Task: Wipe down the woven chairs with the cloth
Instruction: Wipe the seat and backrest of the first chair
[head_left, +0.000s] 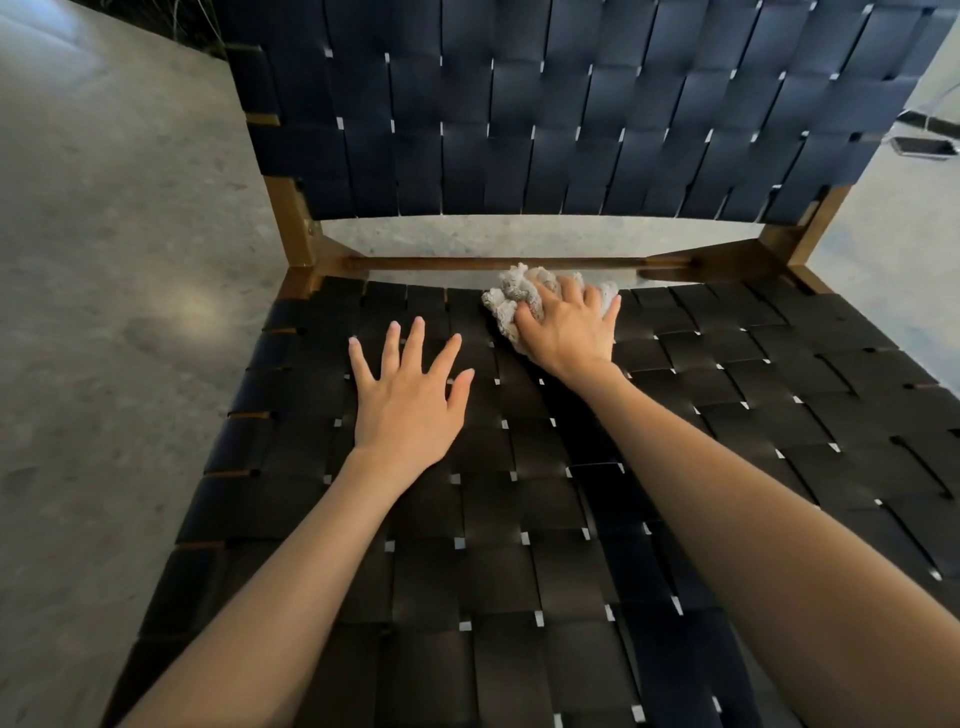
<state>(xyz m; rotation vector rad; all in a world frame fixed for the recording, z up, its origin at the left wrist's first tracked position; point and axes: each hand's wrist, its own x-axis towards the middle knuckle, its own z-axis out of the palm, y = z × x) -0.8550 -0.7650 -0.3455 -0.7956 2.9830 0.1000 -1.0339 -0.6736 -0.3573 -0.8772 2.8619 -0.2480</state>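
A chair with a dark woven strap seat (519, 519) and a dark woven backrest (545, 119) in a brown wooden frame (293, 223) fills the view. A crumpled light grey cloth (511, 293) lies on the seat near its back edge, by the rear wooden rail. My right hand (569, 325) grips the cloth, fingers curled into it, and presses it on the straps. To its left, my left hand (410, 395) rests flat on the seat with fingers spread and straight, holding nothing.
Grey concrete floor (114, 260) lies left of the chair and shows through the gap under the backrest. A dark flat object (922, 147) sits on the floor at the far right behind the chair.
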